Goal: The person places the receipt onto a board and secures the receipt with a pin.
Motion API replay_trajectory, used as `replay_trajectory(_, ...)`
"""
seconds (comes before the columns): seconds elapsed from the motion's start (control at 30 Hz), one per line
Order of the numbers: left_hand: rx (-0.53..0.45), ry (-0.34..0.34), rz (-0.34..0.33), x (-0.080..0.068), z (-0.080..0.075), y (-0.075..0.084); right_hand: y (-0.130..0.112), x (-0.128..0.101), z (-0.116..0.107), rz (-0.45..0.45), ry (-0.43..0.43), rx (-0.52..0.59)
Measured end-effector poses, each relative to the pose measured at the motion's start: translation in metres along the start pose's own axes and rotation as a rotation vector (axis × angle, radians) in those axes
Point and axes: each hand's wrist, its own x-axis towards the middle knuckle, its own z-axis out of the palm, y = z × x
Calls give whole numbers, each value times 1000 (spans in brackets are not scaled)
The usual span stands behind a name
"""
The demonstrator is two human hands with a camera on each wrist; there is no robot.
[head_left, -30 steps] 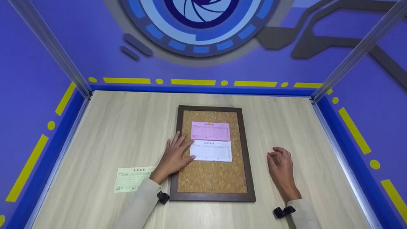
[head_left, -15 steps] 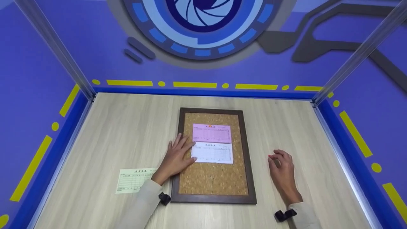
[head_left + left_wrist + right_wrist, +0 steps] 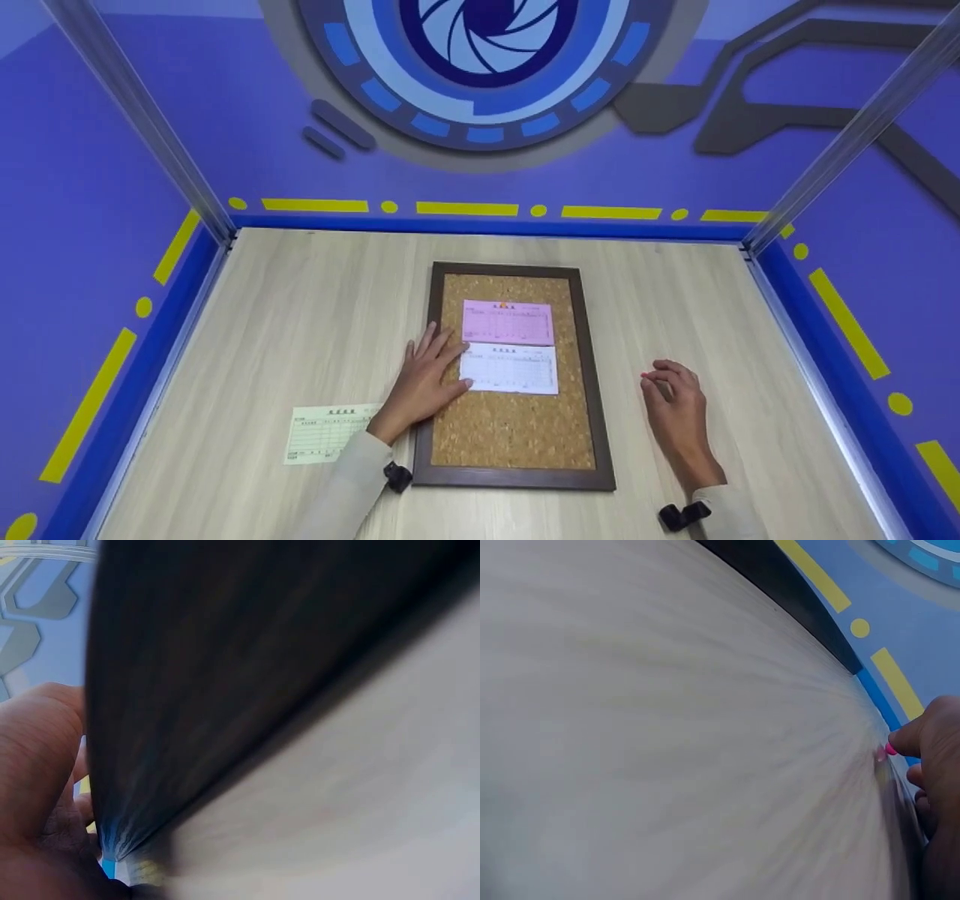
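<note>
The cork board (image 3: 514, 427) lies flat mid-table, stiff, framed. My left hand (image 3: 426, 379) rests flat, fingers straight, on the white slip's (image 3: 510, 369) left edge; thin paper, light, likely to slide. My right hand (image 3: 675, 401) pinches a pink pushpin (image 3: 645, 374), tiny and sharp. The pink slip (image 3: 508, 322) sits just beyond; a green slip (image 3: 328, 432) lies near-left.

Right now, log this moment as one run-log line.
left hand: flat on white form and cork board | right hand: pinches pink pushpin on table | pink form: pinned | green form: on table
</note>
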Motion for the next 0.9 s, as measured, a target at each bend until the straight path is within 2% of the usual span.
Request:
replay_trajectory(0.17, 3, -3, 0, 1, 1, 1, -9, 3, -1, -5, 18, 0)
replay_trajectory(0.37, 9, -7, -1, -1, 0, 0, -20, 13, 3, -118, 30, 66)
replay_trajectory(0.5, 17, -2, -1, 0, 1, -1, -29, 20, 6, -165, 19, 50)
replay_trajectory(0.9, 33, -17, -20, 1, 0, 1, -52, 35, 22, -186, -47, 67)
